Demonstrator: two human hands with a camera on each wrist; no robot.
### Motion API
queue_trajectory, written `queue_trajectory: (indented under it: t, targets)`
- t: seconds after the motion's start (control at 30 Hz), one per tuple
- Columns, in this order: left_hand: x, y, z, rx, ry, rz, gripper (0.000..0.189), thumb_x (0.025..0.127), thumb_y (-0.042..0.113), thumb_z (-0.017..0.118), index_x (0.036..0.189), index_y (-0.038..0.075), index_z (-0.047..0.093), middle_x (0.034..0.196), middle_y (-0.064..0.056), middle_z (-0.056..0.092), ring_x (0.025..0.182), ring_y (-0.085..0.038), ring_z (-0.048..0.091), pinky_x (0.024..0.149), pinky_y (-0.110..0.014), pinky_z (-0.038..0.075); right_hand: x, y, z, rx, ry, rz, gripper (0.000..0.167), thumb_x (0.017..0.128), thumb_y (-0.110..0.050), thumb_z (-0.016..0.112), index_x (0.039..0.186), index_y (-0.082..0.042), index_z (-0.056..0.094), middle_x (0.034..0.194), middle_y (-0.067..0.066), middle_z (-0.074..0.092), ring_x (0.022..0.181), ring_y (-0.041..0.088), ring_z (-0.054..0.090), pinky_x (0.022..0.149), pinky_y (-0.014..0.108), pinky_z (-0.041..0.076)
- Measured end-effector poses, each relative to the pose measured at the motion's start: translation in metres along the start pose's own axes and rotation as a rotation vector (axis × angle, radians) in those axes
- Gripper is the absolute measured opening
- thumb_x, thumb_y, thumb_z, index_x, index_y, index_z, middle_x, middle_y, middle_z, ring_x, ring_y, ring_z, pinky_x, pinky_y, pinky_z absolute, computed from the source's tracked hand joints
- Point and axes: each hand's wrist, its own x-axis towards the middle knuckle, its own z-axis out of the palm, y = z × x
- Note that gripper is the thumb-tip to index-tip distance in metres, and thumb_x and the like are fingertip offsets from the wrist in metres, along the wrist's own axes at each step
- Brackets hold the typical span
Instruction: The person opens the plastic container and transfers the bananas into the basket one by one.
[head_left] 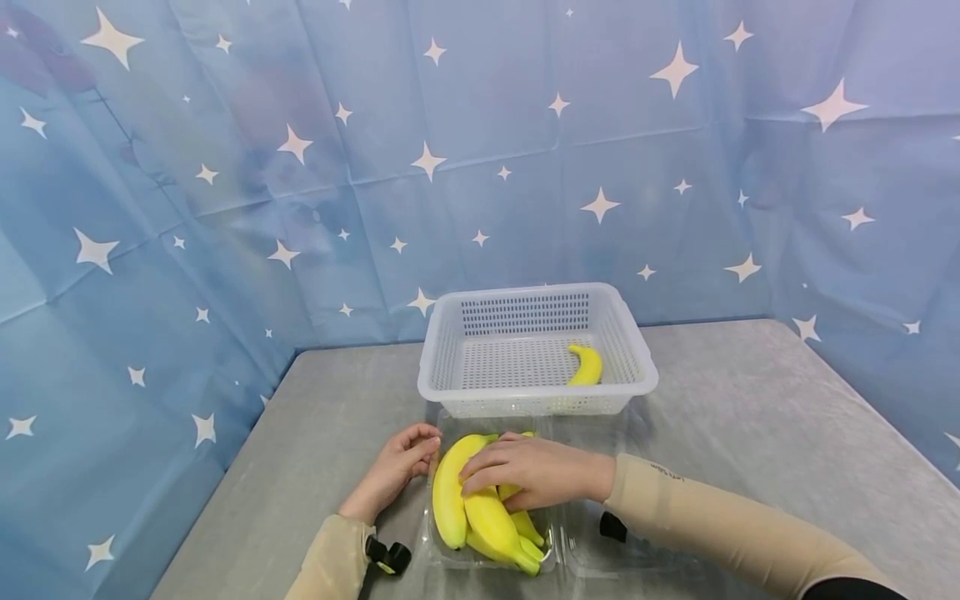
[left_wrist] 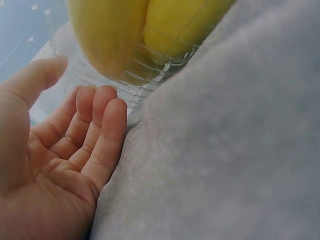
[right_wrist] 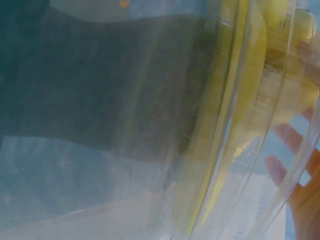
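A clear plastic clamshell box (head_left: 426, 546) lies open on the table, holding several yellow bananas (head_left: 452, 492). My right hand (head_left: 528, 468) reaches over the box, its fingers and thumb straddling the middle banana (head_left: 491, 525). That grip partly hides the bananas beneath. Beside the box's left wall is my left hand (head_left: 397, 467), palm facing the box, fingers loosely bent and holding nothing. In the left wrist view its fingertips (left_wrist: 114, 117) are right at the ribbed plastic wall. The right wrist view looks through clear plastic, where yellow banana (right_wrist: 255, 65) shows blurred.
Behind the box stands a white perforated basket (head_left: 536, 393) with one banana (head_left: 587, 365) at its right side. The box's clear lid (head_left: 600, 562) spreads to the right under my right forearm. A grey cloth (head_left: 360, 375) covers the table, and a blue star-patterned curtain (head_left: 480, 200) hangs behind.
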Motion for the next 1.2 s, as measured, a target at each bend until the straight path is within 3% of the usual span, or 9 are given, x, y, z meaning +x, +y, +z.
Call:
queue_trajectory:
  t: [0.33, 0.57, 1.2]
  targets:
    - [0.0000, 0.0011, 0.0005, 0.001, -0.003, 0.020, 0.031, 0.099, 0.019, 0.058, 0.112, -0.008, 0.052, 0.081, -0.003, 0.057, 0.068, -0.011, 0.055, 0.062, -0.024, 0.050, 0.0003, -0.0012, -0.0016, 0.014, 0.018, 0.013, 0.060, 0.082, -0.022, 0.079, 0.135, -0.023, 0.051, 0.138, -0.007, 0.052, 0.130, 0.006, 0.043, 0.103, 0.028, 0.037]
    - [-0.0003, 0.0015, 0.0003, -0.004, -0.001, -0.014, 0.033, 0.098, 0.020, 0.058, 0.114, -0.008, 0.052, 0.082, -0.005, 0.056, 0.067, -0.013, 0.055, 0.062, -0.025, 0.050, 0.0019, -0.0046, -0.0048, 0.035, 0.028, 0.025, 0.061, 0.080, -0.020, 0.080, 0.134, -0.024, 0.052, 0.136, -0.006, 0.053, 0.128, 0.006, 0.044, 0.103, 0.026, 0.036]
    - [0.0001, -0.0008, -0.0005, -0.002, 0.002, -0.005, 0.032, 0.099, 0.018, 0.057, 0.115, -0.010, 0.051, 0.083, -0.005, 0.056, 0.068, -0.012, 0.056, 0.063, -0.025, 0.051, 0.0017, -0.0040, -0.0071, 0.012, 0.029, 0.018, 0.064, 0.082, -0.021, 0.079, 0.138, -0.022, 0.049, 0.137, -0.003, 0.052, 0.128, 0.008, 0.045, 0.102, 0.026, 0.037]
